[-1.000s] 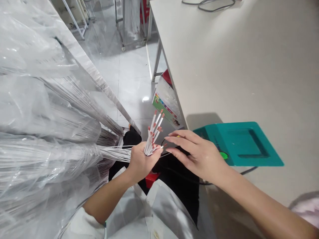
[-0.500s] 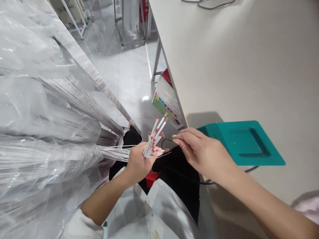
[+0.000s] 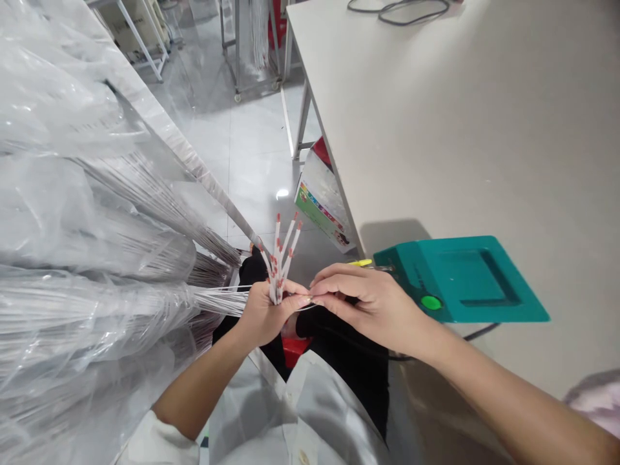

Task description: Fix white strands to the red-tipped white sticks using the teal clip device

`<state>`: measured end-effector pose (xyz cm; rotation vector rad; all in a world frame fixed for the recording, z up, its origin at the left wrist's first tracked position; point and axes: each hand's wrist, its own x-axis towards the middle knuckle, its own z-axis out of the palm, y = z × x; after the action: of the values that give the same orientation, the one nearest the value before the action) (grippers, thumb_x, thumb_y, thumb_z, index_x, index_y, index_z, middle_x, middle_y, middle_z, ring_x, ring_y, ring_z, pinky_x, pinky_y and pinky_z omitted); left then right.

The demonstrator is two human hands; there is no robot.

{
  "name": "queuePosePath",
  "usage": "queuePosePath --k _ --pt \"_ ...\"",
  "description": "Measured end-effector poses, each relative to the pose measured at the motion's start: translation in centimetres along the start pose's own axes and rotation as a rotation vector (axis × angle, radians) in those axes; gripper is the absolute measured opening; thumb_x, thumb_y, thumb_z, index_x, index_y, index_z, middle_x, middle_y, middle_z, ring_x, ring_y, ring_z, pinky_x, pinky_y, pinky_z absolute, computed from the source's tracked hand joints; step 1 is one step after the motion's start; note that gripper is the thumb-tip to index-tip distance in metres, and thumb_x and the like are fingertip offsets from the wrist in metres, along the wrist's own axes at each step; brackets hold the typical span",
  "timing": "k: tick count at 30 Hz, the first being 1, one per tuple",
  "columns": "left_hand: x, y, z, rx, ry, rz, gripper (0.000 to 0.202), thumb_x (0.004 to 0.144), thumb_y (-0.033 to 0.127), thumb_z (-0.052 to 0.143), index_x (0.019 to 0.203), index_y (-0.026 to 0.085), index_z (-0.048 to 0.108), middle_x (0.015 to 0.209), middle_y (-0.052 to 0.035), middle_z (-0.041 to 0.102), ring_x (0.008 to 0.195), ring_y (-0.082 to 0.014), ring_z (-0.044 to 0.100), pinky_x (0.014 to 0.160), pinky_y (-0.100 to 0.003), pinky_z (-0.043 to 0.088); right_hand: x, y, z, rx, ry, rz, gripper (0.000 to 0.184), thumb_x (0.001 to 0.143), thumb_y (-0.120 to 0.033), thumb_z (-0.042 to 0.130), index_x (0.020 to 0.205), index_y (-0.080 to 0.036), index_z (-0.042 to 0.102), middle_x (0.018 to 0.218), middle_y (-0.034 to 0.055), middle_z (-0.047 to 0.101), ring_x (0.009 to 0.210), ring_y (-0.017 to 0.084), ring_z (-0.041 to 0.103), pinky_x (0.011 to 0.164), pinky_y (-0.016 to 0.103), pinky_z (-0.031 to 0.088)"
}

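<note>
My left hand (image 3: 265,313) is closed round a bundle of white wires (image 3: 274,274) with red tips, which fan upward above the fist. On its other side the wires run left into a plastic-wrapped bundle (image 3: 220,299). My right hand (image 3: 371,300) pinches thumb and finger together right at the left thumb. What sits in that pinch is tiny and mostly covered; a thin pale wire passes just below it. Behind the right hand, a yellow piece (image 3: 360,263) shows beside a teal device (image 3: 489,274) with a green round button (image 3: 431,302) on the table.
The pale table (image 3: 460,142) fills the right side, with a black cable (image 3: 411,19) at its far edge. Plastic-covered wire bundles (image 3: 87,310) line the left. A printed box (image 3: 324,206) stands on the floor beside a table leg, and a wheeled rack (image 3: 237,58) stands farther off.
My right hand has moved left, from holding a small yellowish thing apart to touching my left thumb. The wire bundle has shifted slightly left and now points more upright. The device's green button has come into view.
</note>
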<state>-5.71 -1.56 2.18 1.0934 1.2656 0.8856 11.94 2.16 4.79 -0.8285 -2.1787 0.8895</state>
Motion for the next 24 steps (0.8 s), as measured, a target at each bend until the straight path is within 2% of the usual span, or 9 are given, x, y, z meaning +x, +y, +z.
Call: queuePosePath --k 4,7,10,13,17,21,24 --pt "0.2 -0.5 0.1 -0.248 -0.003 -0.098 0.015 0.069 0.029 0.066 0.068 0.014 0.064 0.043 0.0065 0.044 0.041 -0.0047 0.035 0.044 -0.020 0.029 -0.4 0.2 2.2 0.279 0.212 0.153 0.007 0.081 -0.019 0.057 0.079 -0.019 0.064 0.077 0.0037 0.065 0.068 0.012 0.062 0.061 0.024 0.052" --pt "0.2 -1.1 0.5 -0.433 0.028 -0.150 0.020 0.067 0.033 0.069 0.071 0.014 0.063 0.039 0.0083 0.040 0.038 -0.0032 0.031 0.043 -0.020 0.024 -0.7 0.6 4.2 0.473 0.372 0.290 0.008 0.079 -0.025 0.062 0.077 -0.019 0.066 0.077 0.0037 0.065 0.070 0.013 0.062 0.061 0.026 0.053" --pt "0.1 -1.5 1.2 -0.567 0.071 -0.207 0.026 0.062 0.036 0.072 0.071 0.015 0.061 0.039 0.0085 0.040 0.037 -0.0029 0.030 0.041 -0.019 0.020 -0.9 1.0 5.7 0.602 0.428 0.374 0.009 0.076 -0.027 0.064 0.075 -0.019 0.068 0.080 0.0040 0.065 0.069 0.013 0.062 0.059 0.025 0.053" --pt "0.1 -1.7 1.8 -0.614 0.099 -0.208 0.027 0.061 0.037 0.073 0.071 0.015 0.060 0.039 0.0090 0.039 0.036 -0.0027 0.030 0.041 -0.019 0.018 -0.9 1.1 6.2 0.622 0.464 0.380 0.007 0.076 -0.026 0.064 0.076 -0.020 0.068 0.081 0.0036 0.065 0.069 0.013 0.062 0.059 0.026 0.053" --pt "0.0 -1.9 2.0 -0.525 0.130 -0.177 0.024 0.065 0.038 0.069 0.068 0.015 0.060 0.045 0.0067 0.044 0.036 -0.0025 0.029 0.039 -0.019 0.020 -1.0 0.9 5.5 0.335 0.487 0.258 0.008 0.080 -0.020 0.060 0.080 -0.021 0.067 0.078 0.0033 0.067 0.072 0.015 0.063 0.066 0.029 0.054" --pt "-0.4 -1.5 1.5 -0.273 0.138 -0.096 0.022 0.070 0.037 0.064 0.070 0.015 0.064 0.050 0.0033 0.052 0.039 -0.0041 0.032 0.041 -0.021 0.026 -1.4 1.0 4.3 -0.127 0.403 0.019 0.015 0.083 -0.015 0.052 0.086 -0.019 0.066 0.083 0.0062 0.069 0.075 0.015 0.065 0.070 0.029 0.054" --pt "-0.7 -0.9 1.3 -0.074 0.089 -0.064 0.015 0.074 0.029 0.060 0.075 0.015 0.067 0.045 0.0040 0.049 0.039 -0.0061 0.035 0.041 -0.021 0.028 -1.7 1.5 3.6 -0.437 0.343 -0.154 0.013 0.082 -0.013 0.054 0.085 -0.015 0.066 0.082 0.0081 0.069 0.074 0.017 0.065 0.070 0.029 0.054"
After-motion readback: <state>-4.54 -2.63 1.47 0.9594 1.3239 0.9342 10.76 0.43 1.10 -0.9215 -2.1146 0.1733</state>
